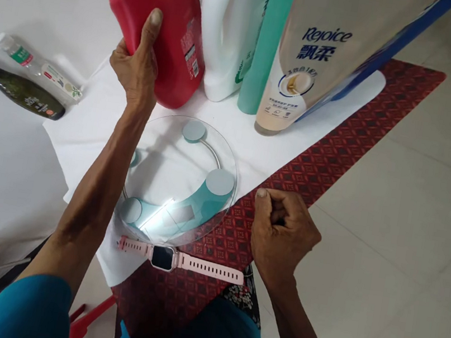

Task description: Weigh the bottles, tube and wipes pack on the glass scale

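My left hand (137, 65) grips the side of a big red jug (163, 18), thumb up against its wall, at the far end of a white cloth (89, 115). In front of it lies a round glass scale (181, 182) with teal pads. My right hand (282, 231) is curled into a loose fist on the red patterned mat (340, 135), just right of the scale; nothing shows in it. A pink smartwatch (180, 261) lies flat below the scale, between my arms.
Behind the scale stand a white jug (229, 28), a teal bottle (268, 40) and a beige Rejoice bottle (314, 52). At left lie a dark bottle (17, 88) and a clear bottle (37, 66). Tiled floor (413, 219) spreads to the right.
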Tool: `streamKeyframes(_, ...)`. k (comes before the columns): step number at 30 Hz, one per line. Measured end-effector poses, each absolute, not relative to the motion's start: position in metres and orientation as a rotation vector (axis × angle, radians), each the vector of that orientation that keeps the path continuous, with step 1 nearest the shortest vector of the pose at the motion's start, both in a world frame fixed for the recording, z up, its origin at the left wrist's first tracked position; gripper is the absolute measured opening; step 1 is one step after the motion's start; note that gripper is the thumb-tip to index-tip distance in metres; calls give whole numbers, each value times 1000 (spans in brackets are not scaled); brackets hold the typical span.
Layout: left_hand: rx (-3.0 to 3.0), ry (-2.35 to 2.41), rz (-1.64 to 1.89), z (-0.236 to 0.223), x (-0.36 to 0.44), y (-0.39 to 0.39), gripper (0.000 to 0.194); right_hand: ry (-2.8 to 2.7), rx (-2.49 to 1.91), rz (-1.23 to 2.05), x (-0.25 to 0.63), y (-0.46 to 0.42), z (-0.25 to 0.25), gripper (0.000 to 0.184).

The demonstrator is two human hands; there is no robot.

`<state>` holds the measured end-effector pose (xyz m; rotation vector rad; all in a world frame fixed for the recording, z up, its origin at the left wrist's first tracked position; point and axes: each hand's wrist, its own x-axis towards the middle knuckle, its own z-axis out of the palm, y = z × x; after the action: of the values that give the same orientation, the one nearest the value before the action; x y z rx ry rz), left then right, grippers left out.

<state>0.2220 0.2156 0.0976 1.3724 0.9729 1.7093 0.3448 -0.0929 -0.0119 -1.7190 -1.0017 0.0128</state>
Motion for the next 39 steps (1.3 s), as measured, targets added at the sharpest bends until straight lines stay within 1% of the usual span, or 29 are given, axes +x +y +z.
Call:
streamKeyframes(3, 1444, 1081, 1719, 122, 209, 193, 62, -989, -1725, 13, 344, -92, -13, 22)
streamKeyframes(8, 1596, 961, 1762, 150, 167, 148, 54, -952, -1732, 74, 343, -92, -14, 22)
streamKeyframes(10, 1643, 924, 1737, 153, 148, 125, 55, -930, -1752, 101, 342, -92, -14, 22)
streamKeyframes(15, 1553, 904, 1729, 146, 120, 62, 67, -912, -1780, 104, 342, -90, -18, 23)
streamKeyframes(20, 1464, 1052, 1674, 132, 109, 23, 66, -928, -1748, 97, 343, -87, -24, 23)
streamKeyframes(30, 1446, 1135, 1585, 104, 107, 8, 61, -930, -1790, 71, 341, -87, -23, 23)
streamKeyframes(34, 1501, 1041, 1552, 102, 101, 4, 60, -921, -1792, 92, 340, -89, -18, 24)
streamKeyframes(37, 1667, 1002, 1515, 105, 87, 7, 58, -909, -1810, 123, 339, -90, -13, 25)
streamKeyframes(39, 1722, 997, 1586, 106, 74, 11, 56, -906, -1834, 156, 339, -91, -10, 25)
